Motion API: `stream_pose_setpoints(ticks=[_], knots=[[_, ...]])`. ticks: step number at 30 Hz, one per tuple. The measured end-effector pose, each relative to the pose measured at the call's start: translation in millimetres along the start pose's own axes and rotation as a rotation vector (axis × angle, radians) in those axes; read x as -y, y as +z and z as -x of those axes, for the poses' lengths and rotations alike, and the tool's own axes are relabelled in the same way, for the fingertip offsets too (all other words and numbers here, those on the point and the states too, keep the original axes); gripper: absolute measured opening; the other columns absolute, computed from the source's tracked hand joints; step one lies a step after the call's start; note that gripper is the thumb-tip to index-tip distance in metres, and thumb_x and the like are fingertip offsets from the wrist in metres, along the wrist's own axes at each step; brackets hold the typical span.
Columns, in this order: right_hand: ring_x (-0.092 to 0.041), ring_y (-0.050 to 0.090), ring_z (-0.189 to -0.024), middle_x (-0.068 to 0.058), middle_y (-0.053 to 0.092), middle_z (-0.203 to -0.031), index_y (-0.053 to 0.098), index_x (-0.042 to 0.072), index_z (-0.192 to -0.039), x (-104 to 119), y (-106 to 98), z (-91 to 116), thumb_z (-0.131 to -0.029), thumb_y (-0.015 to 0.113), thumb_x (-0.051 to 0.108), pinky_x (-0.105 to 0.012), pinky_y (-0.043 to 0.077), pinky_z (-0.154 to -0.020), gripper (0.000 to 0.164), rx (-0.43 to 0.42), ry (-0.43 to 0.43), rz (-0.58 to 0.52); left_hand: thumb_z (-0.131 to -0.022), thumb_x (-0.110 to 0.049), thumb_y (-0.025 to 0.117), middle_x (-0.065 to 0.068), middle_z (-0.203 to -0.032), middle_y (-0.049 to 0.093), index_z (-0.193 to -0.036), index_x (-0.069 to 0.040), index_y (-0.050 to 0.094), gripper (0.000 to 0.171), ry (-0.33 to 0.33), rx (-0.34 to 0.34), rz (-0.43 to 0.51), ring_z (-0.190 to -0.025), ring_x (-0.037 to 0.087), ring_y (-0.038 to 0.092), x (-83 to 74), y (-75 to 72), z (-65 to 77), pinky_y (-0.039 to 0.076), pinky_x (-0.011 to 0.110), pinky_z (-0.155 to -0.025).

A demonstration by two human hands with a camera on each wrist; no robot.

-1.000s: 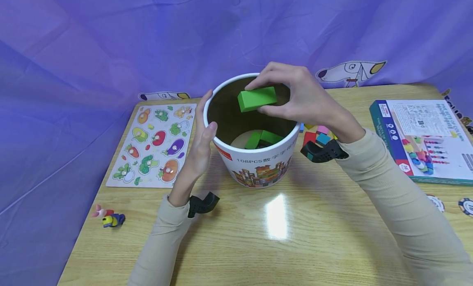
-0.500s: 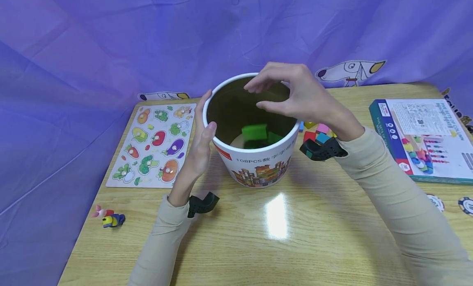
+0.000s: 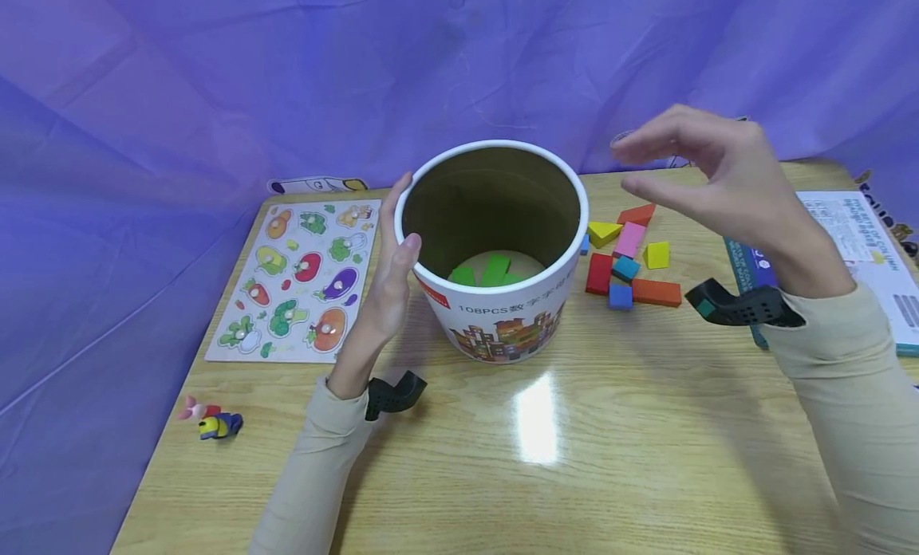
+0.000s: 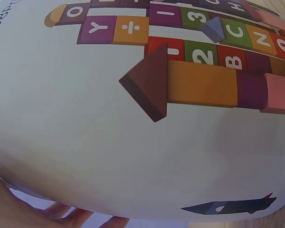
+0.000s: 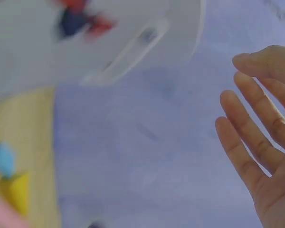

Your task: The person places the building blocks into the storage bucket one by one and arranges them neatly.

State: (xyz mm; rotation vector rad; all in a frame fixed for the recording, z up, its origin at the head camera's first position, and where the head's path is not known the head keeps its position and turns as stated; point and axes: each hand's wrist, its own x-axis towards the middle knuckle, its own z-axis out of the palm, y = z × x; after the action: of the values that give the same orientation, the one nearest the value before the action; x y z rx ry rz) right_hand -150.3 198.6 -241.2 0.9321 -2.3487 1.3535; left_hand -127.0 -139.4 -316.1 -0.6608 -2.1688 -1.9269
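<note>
A tall white bucket [image 3: 506,320] with printed block pictures stands on the table in the head view. Several green blocks [image 3: 495,269] lie at its bottom, partly hidden by the near wall. My left hand [image 3: 390,288] rests against the bucket's left outside wall, fingers fairly straight and thumb near the rim. The left wrist view shows that printed wall [image 4: 85,128] close up, with some fingers along its edge. My right hand [image 3: 718,172] hovers to the right of the bucket, its fingers spread from the thumb and holding nothing. Below and left of it lie several coloured blocks [image 3: 629,240].
A vegetable puzzle board [image 3: 296,280] lies left of the bucket. Small toy figures [image 3: 218,425] sit near the table's left edge. A flat boxed game [image 3: 879,256] lies at the right, partly behind my right arm. A purple curtain [image 3: 459,68] hangs behind the table.
My right hand let go of a green block, which dropped into the bucket. The hand then moved right, away from the rim, uncovering the coloured blocks. My left hand stayed on the bucket.
</note>
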Motion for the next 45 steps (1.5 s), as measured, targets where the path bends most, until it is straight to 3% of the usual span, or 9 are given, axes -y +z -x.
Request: stream_pose_setpoints(ticks=[3, 7, 9, 13, 16, 21, 35, 40, 45], knots=[[-0.008, 0.064, -0.099, -0.003, 0.068, -0.109, 0.070, 0.004, -0.114, -20, -3, 26, -0.081, 0.073, -0.006, -0.012, 0.044, -0.093, 0.034, 0.031, 0.116, 0.062, -0.086, -0.073, 0.045, -0.004, -0.156, 0.019, -0.155, -0.025, 0.014, 0.089, -0.004, -0.007, -0.004, -0.141, 0.021, 0.029, 0.4, -1.7, 0.8, 0.030, 0.063, -0.110], [-0.004, 0.058, -0.098, -0.001, 0.066, -0.112, 0.069, 0.013, -0.118, -46, 4, 58, -0.083, 0.075, 0.004, -0.007, 0.040, -0.086, 0.036, 0.140, 0.241, 0.224, -0.086, -0.071, 0.046, -0.005, -0.156, 0.019, -0.155, -0.025, 0.014, 0.089, -0.005, -0.019, -0.003, -0.141, 0.020, 0.028, -0.1, -3.3, 1.6, 0.030, 0.062, -0.111], [-0.010, 0.058, -0.100, -0.003, 0.065, -0.114, 0.069, 0.013, -0.118, -56, 10, 71, -0.082, 0.076, 0.005, -0.013, 0.044, -0.087, 0.037, 0.206, 0.281, 0.285, -0.086, -0.070, 0.046, -0.005, -0.156, 0.019, -0.155, -0.025, 0.014, 0.088, -0.005, -0.020, 0.003, -0.141, 0.020, 0.028, -0.2, -3.4, 1.6, 0.029, 0.062, -0.111], [-0.029, 0.058, -0.107, -0.012, 0.064, -0.118, 0.069, 0.009, -0.117, -70, 19, 91, -0.081, 0.075, 0.001, -0.043, 0.049, -0.092, 0.038, 0.304, 0.338, 0.324, -0.085, -0.071, 0.046, -0.005, -0.157, 0.020, -0.155, -0.025, 0.015, 0.089, -0.002, -0.022, 0.008, -0.142, 0.020, 0.027, 0.1, -2.7, 1.1, 0.027, 0.061, -0.112], [-0.033, 0.058, -0.107, -0.016, 0.063, -0.116, 0.069, 0.006, -0.117, -80, 24, 99, -0.079, 0.075, -0.001, -0.055, 0.048, -0.090, 0.038, 0.314, 0.356, 0.328, -0.085, -0.072, 0.046, -0.004, -0.157, 0.019, -0.155, -0.024, 0.015, 0.090, 0.001, -0.029, -0.002, -0.142, 0.019, 0.027, 0.9, -2.1, 0.9, 0.025, 0.060, -0.113], [-0.030, 0.057, -0.103, -0.015, 0.065, -0.114, 0.065, 0.005, -0.122, -91, 28, 108, -0.079, 0.076, -0.001, -0.051, 0.050, -0.088, 0.044, 0.334, 0.388, 0.351, -0.085, -0.073, 0.045, -0.004, -0.157, 0.019, -0.155, -0.024, 0.015, 0.091, -0.006, -0.032, -0.014, -0.143, 0.019, 0.026, 1.9, -1.3, 1.9, 0.023, 0.060, -0.114], [-0.038, 0.054, -0.115, -0.021, 0.062, -0.125, 0.062, 0.006, -0.127, -94, 23, 121, -0.079, 0.077, 0.003, -0.062, 0.042, -0.098, 0.050, 0.412, 0.449, 0.313, -0.085, -0.073, 0.044, -0.006, -0.157, 0.019, -0.155, -0.025, 0.016, 0.089, -0.008, -0.031, -0.034, -0.142, 0.018, 0.026, 2.3, 0.7, 2.2, 0.023, 0.060, -0.114], [-0.033, 0.059, -0.102, -0.018, 0.065, -0.114, 0.063, 0.004, -0.125, -89, 18, 120, -0.077, 0.078, 0.003, -0.053, 0.051, -0.089, 0.050, 0.373, 0.435, 0.365, -0.085, -0.074, 0.044, -0.006, -0.157, 0.019, -0.155, -0.025, 0.015, 0.090, -0.007, -0.027, -0.030, -0.143, 0.018, 0.026, 2.0, 1.3, 1.6, 0.024, 0.060, -0.114], [-0.021, 0.061, -0.089, -0.011, 0.066, -0.104, 0.068, 0.005, -0.117, -69, 6, 101, -0.073, 0.081, 0.001, -0.019, 0.051, -0.076, 0.046, 0.202, 0.339, 0.418, -0.086, -0.073, 0.045, -0.005, -0.157, 0.019, -0.155, -0.024, 0.015, 0.090, 0.005, -0.022, -0.016, -0.143, 0.021, 0.026, 1.8, 1.1, 0.6, 0.025, 0.062, -0.113]])
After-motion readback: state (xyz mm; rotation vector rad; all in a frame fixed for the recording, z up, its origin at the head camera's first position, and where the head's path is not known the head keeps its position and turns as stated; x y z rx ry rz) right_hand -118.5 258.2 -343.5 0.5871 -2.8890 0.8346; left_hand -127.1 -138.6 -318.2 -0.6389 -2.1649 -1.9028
